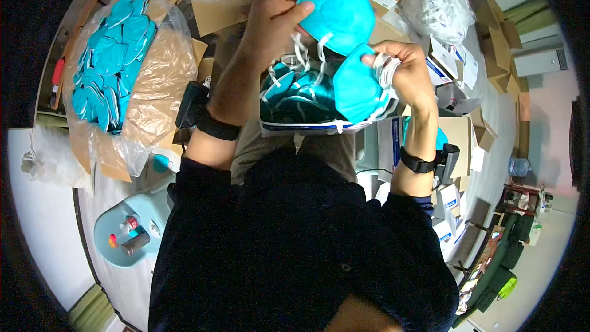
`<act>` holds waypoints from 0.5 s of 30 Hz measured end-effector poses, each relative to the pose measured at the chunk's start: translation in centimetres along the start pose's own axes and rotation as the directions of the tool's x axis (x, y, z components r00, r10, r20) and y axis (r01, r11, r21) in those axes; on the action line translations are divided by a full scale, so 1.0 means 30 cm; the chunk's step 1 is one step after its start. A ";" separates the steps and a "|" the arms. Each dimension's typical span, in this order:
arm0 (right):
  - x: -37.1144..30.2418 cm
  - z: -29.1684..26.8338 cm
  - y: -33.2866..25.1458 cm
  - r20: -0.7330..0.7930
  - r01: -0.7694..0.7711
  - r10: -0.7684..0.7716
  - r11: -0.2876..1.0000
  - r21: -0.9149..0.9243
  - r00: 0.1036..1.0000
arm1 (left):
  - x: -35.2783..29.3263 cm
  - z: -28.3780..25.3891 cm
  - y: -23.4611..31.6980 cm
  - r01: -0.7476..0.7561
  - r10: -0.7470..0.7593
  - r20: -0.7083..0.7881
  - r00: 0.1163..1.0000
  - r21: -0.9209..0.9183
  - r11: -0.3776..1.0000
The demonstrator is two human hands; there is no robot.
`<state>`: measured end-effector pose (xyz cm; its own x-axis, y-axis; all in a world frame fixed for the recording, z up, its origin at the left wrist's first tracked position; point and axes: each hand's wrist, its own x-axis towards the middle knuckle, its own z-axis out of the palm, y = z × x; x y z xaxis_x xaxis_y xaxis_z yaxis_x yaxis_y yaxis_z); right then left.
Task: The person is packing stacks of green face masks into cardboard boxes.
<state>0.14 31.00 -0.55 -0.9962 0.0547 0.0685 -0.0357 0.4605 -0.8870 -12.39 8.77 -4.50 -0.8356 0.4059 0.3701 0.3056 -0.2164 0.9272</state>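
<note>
My left hand (pixel 279 19) pinches the edge of a teal face mask (pixel 339 11) between thumb and fingers, holding it up above an open box. A second teal face mask (pixel 355 89) is in my right hand (pixel 410 75), with its thumb on the mask and white elastic straps (pixel 386 69) bunched at the fingers. The two masks meet or overlap near the right thumb. Beneath them the white and blue box (pixel 307 128) stands at my lap, holding several more teal masks (pixel 295 91) with loose white straps. Each wrist wears a black strapped device.
At the left, a carton lined with clear plastic (pixel 147 101) holds a heap of teal masks (pixel 110 49). A pale blue stool (pixel 110 255) at lower left carries bottles. Cartons (pixel 491 43), a clear plastic bag (pixel 439 13) and small white boxes (pixel 450 200) crowd the right.
</note>
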 end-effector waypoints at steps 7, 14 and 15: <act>0.006 0.007 -0.027 0.005 0.018 -0.018 0.861 -0.508 1.000 | 0.015 -0.032 0.089 0.036 -0.036 -0.052 0.998 0.002 0.999; 0.012 0.103 -0.077 -0.169 0.080 -0.024 0.938 0.336 0.985 | -0.029 0.026 0.077 0.141 -0.141 0.012 0.990 -0.007 0.990; 0.024 0.103 -0.070 -0.203 0.050 0.029 0.927 0.371 0.979 | -0.034 0.032 0.084 0.208 -0.206 0.035 0.978 -0.047 0.977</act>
<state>-0.76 27.34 -0.05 -0.9598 0.2465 0.1342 -0.1124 0.1005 -0.9886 -10.32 8.67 -2.50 -0.8643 0.4723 0.1728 0.1039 -0.1685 0.9802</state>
